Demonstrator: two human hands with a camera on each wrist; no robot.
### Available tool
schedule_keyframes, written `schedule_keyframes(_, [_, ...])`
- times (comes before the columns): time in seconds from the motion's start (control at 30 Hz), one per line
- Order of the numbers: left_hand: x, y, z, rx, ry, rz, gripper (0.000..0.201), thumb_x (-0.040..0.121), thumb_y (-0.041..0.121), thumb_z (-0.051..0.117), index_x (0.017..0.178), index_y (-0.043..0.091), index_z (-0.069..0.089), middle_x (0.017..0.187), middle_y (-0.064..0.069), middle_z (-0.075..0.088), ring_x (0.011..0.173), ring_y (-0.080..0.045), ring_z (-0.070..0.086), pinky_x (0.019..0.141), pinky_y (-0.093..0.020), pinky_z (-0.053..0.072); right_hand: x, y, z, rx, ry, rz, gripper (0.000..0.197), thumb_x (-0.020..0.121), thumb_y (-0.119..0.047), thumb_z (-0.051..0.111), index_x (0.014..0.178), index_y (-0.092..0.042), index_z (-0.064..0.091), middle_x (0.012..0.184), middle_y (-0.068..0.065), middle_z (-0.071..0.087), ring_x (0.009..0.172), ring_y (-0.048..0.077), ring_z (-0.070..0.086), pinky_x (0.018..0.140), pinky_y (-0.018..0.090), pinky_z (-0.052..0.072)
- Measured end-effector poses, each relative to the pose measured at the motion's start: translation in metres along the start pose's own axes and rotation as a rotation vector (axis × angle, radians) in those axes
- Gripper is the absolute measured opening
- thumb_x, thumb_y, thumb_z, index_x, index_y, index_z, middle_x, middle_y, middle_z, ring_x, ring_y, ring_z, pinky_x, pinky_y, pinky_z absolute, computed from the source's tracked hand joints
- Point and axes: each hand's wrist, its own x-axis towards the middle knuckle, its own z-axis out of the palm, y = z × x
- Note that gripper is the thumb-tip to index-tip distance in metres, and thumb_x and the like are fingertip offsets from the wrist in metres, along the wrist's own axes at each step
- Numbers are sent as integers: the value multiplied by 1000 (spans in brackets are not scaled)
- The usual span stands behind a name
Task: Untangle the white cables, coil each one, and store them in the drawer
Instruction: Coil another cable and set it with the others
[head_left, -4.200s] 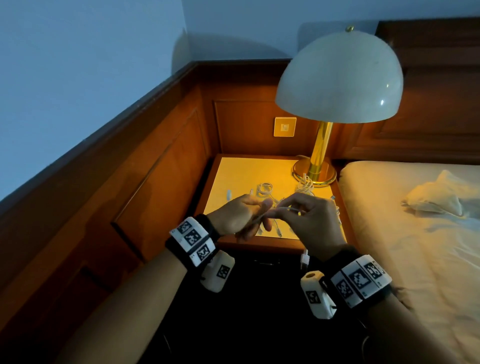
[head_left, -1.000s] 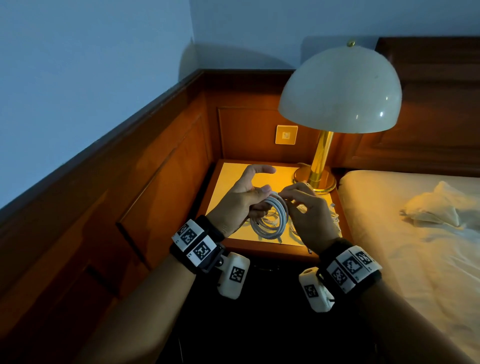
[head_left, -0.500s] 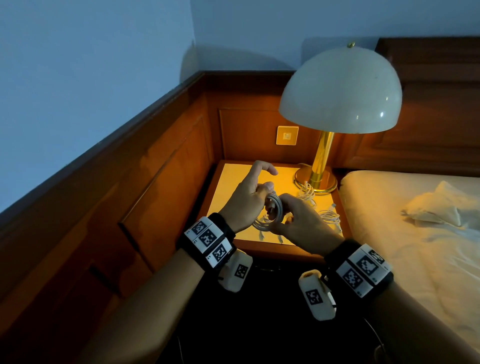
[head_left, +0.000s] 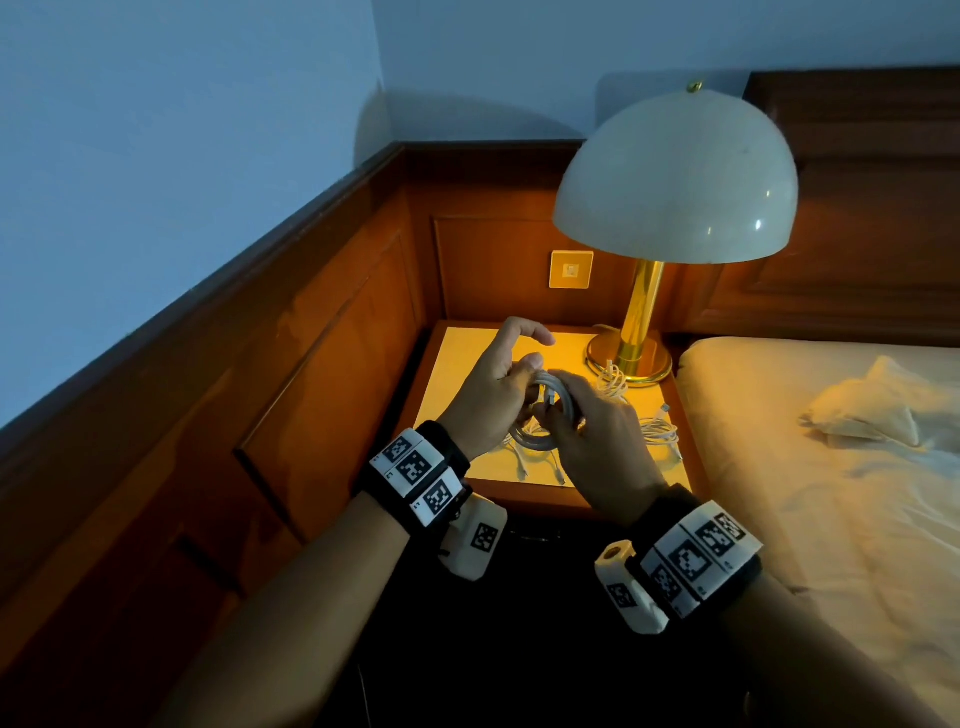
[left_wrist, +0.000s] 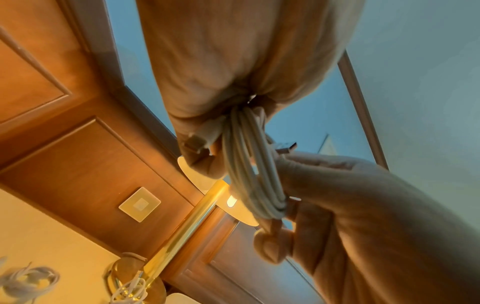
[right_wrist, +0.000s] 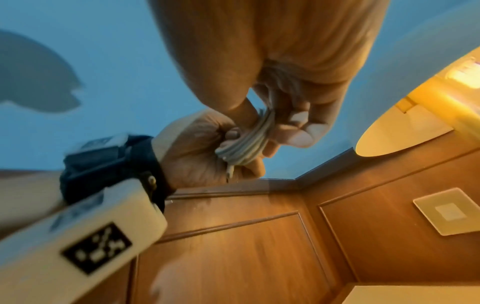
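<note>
Coiling is the step in hand: the left hand (head_left: 493, 387) and right hand (head_left: 592, 434) both keep a narrow grip on the coiled cable (head_left: 540, 441) above the worktop (head_left: 467, 353). Next, its loose plug (left_wrist: 287, 147) probably needs tucking, while other cables (head_left: 660, 431) wait.

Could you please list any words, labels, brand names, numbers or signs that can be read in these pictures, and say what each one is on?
No readable words, brands or numbers appear in any view.
Left wristband: black-and-white square marker codes, no letters.
Right wristband: the same kind of marker codes; tiny marks at the edge are too small to read.
Wall plate: a small square centre, no legible print.
Coiled white cable: no marking visible.
</note>
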Motion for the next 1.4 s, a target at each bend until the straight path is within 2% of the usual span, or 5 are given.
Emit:
schedule_keyframes(0.17, [5, 7, -4, 43, -124, -60, 21, 109, 19, 38, 126, 25, 47, 95, -23, 62, 82, -34, 63, 82, -53, 54, -5, 7, 4, -325, 86, -248, 37, 100, -14, 52, 135, -11, 40, 103, 19, 70, 78, 34, 67, 55, 40, 54])
schedule_keyframes(0.4, [8, 1, 1, -55, -227, -109, 21, 110, 15, 33, 127, 15, 45, 68, -9, 42, 51, -17, 26, 47, -29, 25, 3, 6, 3, -108, 31, -71, 17, 106, -20, 38, 104, -12, 52, 78, 7, 61, 65, 25, 56, 55, 41, 42])
schedule_keyframes(0.77, [-14, -15, -16, -251, -179, -303, 22, 104, 7, 47, 110, -6, 64, 87, -21, 61, 75, -30, 64, 61, -36, 56, 10, 19, -11, -191, 155, -244, 5, 101, -10, 49, 103, -14, 49, 80, 16, 63, 51, 30, 54, 44, 37, 41])
schedule_keyframes(1.17, [-14, 5, -28, -298, -11, -514, 19, 87, 11, 74, 97, -4, 72, 75, -9, 67, 57, -15, 55, 49, -25, 37, 13, 26, -9, -529, 75, -334, 31, 104, -33, 36, 95, -8, 52, 63, 5, 52, 36, 18, 30, 30, 30, 33])
schedule_keyframes(1.4, [-21, -19, 9, 23, 281, -241, 23, 80, 28, 84, 86, 16, 65, 83, -2, 60, 70, -14, 55, 60, -27, 48, 21, 29, -2, -190, 43, -202, 21, 104, -19, 44, 109, -9, 62, 82, 5, 67, 61, 18, 58, 52, 34, 45])
